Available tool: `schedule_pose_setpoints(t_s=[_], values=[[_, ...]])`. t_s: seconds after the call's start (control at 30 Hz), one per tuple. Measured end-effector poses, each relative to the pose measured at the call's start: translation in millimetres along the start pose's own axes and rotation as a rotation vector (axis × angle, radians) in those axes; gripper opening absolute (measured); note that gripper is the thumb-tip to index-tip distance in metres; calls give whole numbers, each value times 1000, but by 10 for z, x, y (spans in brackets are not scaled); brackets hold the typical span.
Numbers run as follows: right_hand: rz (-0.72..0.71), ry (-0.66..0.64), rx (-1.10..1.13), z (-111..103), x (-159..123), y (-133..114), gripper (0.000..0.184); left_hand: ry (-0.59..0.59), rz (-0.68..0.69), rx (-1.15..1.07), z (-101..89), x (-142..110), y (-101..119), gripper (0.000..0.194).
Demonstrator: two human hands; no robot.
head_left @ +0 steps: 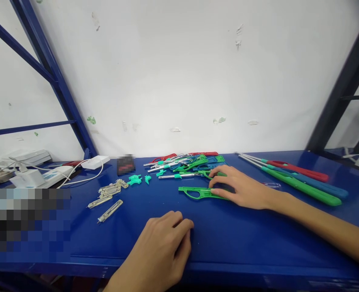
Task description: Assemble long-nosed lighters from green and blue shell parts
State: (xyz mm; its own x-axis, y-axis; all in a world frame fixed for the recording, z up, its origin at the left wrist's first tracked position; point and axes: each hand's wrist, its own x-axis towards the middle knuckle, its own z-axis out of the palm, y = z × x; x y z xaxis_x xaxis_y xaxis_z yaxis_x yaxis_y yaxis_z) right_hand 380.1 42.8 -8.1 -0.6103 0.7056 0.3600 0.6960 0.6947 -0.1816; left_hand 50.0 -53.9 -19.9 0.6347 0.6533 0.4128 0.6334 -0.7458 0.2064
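Note:
My right hand (243, 186) reaches over the table, its thumb on a green lighter casing half (197, 192) with a trigger loop. Its bent fingers lie over a second green casing (205, 173), which has a metal tube (170, 176) at its front; part of both casings is hidden under the hand. My left hand (164, 247) rests near the front edge with fingers curled in, and nothing shows in it. To the left lie several clear fuel tanks (110, 211) and small teal triggers (135, 179).
Behind my right hand is a pile of red, blue and green lighter parts (194, 162). Three long lighters, red (301, 170), blue (322, 185) and green (304, 186), lie at the right. A power strip (53, 176) with white cables is at the left, on the blue table (243, 239).

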Motion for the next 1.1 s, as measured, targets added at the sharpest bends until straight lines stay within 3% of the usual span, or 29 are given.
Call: schedule_pose_setpoints(t_s=[0.37,0.83,0.97,1.1], values=[[-53,-6,11,0,-13,-61,37,-2,-7,10,-18,-3,7,33],[9,108,-39,8,3,49,38,11,13,49,-12,2,18,33],[9,103,-33,6,-5,15,39,-117,-10,293,-149,209,-8,31],[12,103,-19,9,-4,-3,39,-142,-65,408,-421,753,-287,28]])
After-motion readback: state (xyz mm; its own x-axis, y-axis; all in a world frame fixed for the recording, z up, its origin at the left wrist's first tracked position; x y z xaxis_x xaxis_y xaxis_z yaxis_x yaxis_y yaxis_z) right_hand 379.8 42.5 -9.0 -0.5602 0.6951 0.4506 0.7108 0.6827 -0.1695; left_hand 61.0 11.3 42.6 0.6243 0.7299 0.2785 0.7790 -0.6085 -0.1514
